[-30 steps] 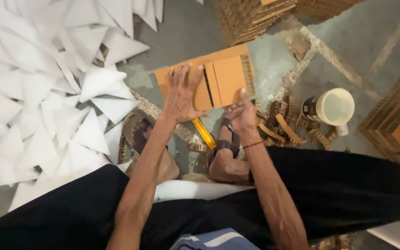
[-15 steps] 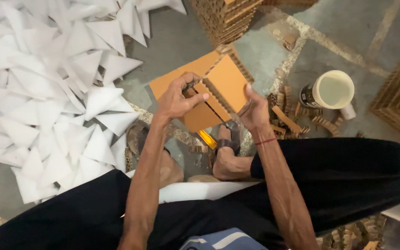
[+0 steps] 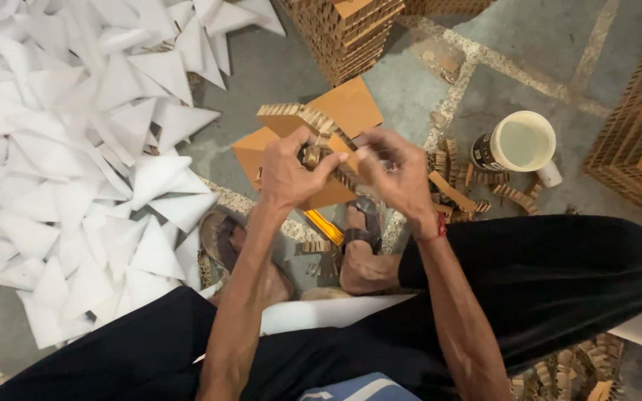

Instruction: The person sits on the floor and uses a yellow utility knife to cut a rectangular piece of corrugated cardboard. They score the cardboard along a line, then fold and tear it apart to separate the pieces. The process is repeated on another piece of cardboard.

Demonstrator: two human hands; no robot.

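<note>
Both hands hold a folded brown cardboard piece (image 3: 336, 119) lifted above the floor. My left hand (image 3: 289, 172) grips its lower left part, thumb and fingers pinched on a corrugated edge strip (image 3: 295, 113). My right hand (image 3: 394, 172) pinches the piece from the right, close to the left hand's fingers. Under the hands a yellow utility knife (image 3: 324, 226) lies on the floor between my sandalled feet (image 3: 362, 249).
A large heap of white triangular paper pieces (image 3: 61, 156) covers the floor on the left. Stacks of corrugated cardboard stand at the top (image 3: 347, 30) and right (image 3: 637, 141). A white plastic tub (image 3: 518, 145) and cardboard scraps (image 3: 484, 189) lie to the right of my hands.
The cardboard piece lay flat on the floor under both hands; now it is folded and lifted, and both hands have closed together on it.
</note>
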